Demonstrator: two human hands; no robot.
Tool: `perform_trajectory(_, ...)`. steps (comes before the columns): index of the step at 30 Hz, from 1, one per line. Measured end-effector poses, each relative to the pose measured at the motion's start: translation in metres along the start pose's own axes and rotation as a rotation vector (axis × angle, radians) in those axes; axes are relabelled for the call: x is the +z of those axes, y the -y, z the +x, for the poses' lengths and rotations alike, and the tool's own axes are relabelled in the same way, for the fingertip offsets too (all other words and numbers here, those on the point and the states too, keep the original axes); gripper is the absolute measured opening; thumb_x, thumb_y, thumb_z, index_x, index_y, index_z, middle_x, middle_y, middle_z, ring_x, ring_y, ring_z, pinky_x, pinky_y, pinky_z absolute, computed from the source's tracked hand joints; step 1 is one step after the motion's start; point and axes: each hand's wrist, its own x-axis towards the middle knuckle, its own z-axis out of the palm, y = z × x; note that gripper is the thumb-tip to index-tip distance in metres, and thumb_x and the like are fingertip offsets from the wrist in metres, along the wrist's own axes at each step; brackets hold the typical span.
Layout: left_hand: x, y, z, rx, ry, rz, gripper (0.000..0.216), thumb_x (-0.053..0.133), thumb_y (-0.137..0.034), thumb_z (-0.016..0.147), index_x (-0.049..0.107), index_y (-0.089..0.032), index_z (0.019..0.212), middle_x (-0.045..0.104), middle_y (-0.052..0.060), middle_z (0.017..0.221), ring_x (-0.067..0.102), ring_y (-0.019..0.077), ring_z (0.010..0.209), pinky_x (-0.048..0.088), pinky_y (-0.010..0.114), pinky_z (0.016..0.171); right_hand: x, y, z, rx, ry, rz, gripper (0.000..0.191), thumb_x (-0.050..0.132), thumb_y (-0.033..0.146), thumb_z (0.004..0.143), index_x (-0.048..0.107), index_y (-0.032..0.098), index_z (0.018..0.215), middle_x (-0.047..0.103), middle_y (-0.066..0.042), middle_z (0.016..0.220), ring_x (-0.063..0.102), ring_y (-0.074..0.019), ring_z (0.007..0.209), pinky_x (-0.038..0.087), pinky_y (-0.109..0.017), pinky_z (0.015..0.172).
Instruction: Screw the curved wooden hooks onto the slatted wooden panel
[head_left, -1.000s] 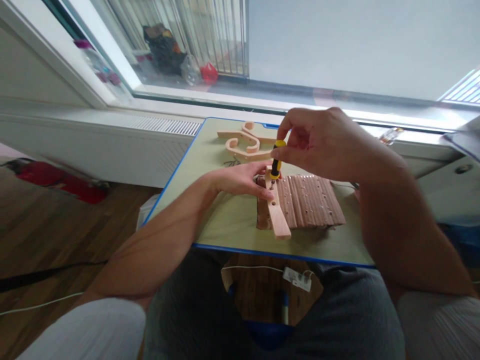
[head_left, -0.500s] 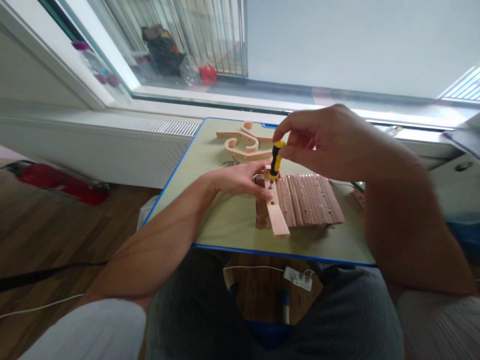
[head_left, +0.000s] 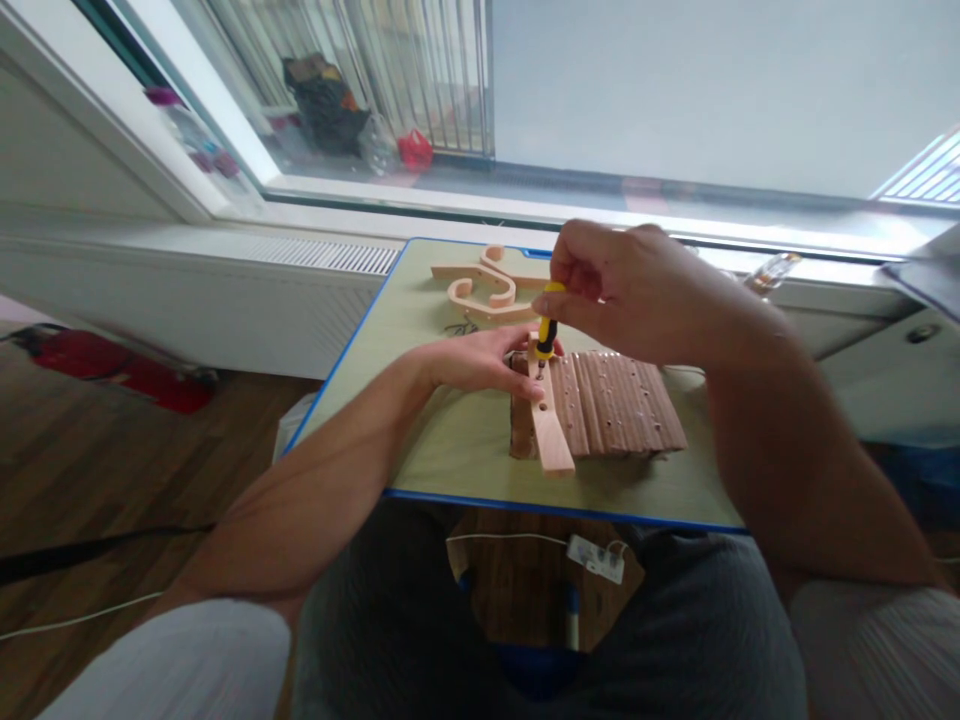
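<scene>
My right hand [head_left: 611,285] grips the top of a yellow-and-black screwdriver [head_left: 548,330]. The screwdriver stands nearly upright, its tip down at a hole or screw in a pale wooden piece [head_left: 553,440]. Thumb and fingers of my left hand [head_left: 487,360] close around the far part of this wooden piece. Under the wood lies a slab of corrugated cardboard [head_left: 626,405] dotted with small holes. Behind my left hand, curved wooden hooks [head_left: 480,300] rest on the table, with a small cluster of dark screws [head_left: 460,327] beside them.
The light green table [head_left: 442,455] has a blue edge and stands against a white radiator [head_left: 315,300] below a window. A red fire extinguisher [head_left: 120,370] lies on the floor at left. A white power strip [head_left: 596,558] shows beneath the table.
My right hand has turned at the wrist, its fingers curling more around the screwdriver's top, and its forearm has shifted slightly left. My left hand holds the wood in the same place.
</scene>
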Motion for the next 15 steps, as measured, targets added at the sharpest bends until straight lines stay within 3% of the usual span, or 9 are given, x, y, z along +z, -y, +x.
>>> perform_trajectory(8, -0.0006, -0.0025, 0.0012, -0.029, 0.016, -0.002, 0.077, 0.093, -0.052, 0.078, 0.073, -0.021, 0.145, 0.072, 0.012, 0.15, 0.066, 0.039, 0.14, 0.048, 0.051, 0.128, -0.0008, 0.0034, -0.0004, -0.023, 0.002, 0.087, 0.026, 0.072, 0.031, 0.099, 0.08, 0.024, 0.122, 0.075, 0.001, 0.081, 0.059, -0.0175, 0.068, 0.041, -0.035, 0.069)
perform_trajectory(15, 0.0001, 0.0009, -0.0006, -0.031, 0.027, -0.02, 0.074, 0.093, -0.051, 0.078, 0.073, -0.022, 0.144, 0.073, 0.012, 0.148, 0.066, 0.0384, 0.14, 0.051, 0.048, 0.125, -0.0057, -0.0053, -0.0021, -0.109, 0.084, 0.082, 0.023, 0.07, 0.029, 0.099, 0.086, 0.03, 0.115, 0.082, -0.002, 0.093, 0.063, -0.0208, 0.076, 0.045, -0.04, 0.074)
